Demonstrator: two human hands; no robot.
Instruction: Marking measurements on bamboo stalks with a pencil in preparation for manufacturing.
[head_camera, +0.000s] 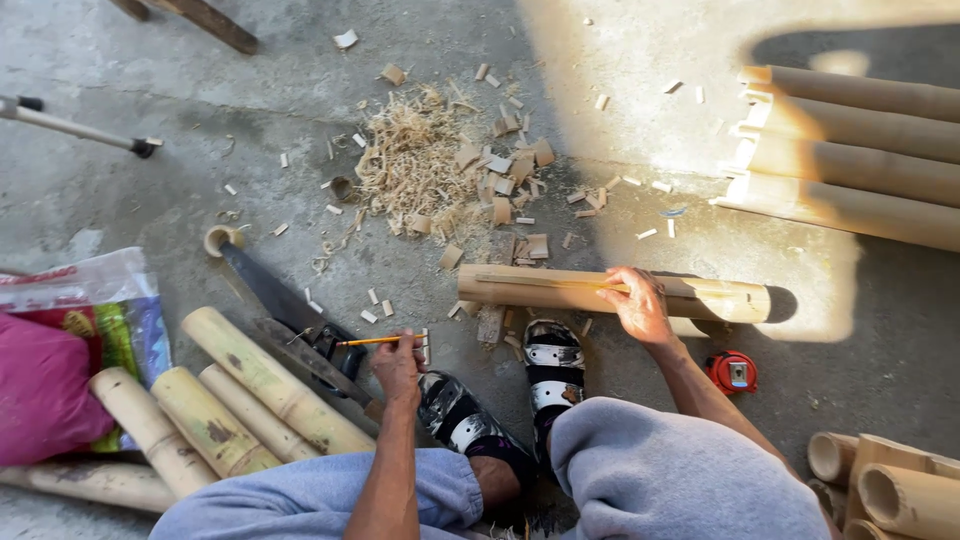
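Observation:
A bamboo pole section (560, 289) lies crosswise on the concrete floor in front of my feet. My right hand (637, 303) presses down on it near its middle, holding a thin flat strip along its top. My left hand (399, 362) is closed around a yellow pencil (372, 341) that points left, held just above the floor beside my left sandal. A hand saw (268, 290) with a dark blade lies on the floor just left of that hand.
A heap of bamboo shavings and chips (440, 165) lies beyond the pole. Several long bamboo poles (860, 150) lie at the right, short bamboo sections (220, 400) at the lower left, more tubes (890, 485) at the lower right. A red tape measure (733, 372) sits by my right forearm. A plastic bag (90, 320) lies left.

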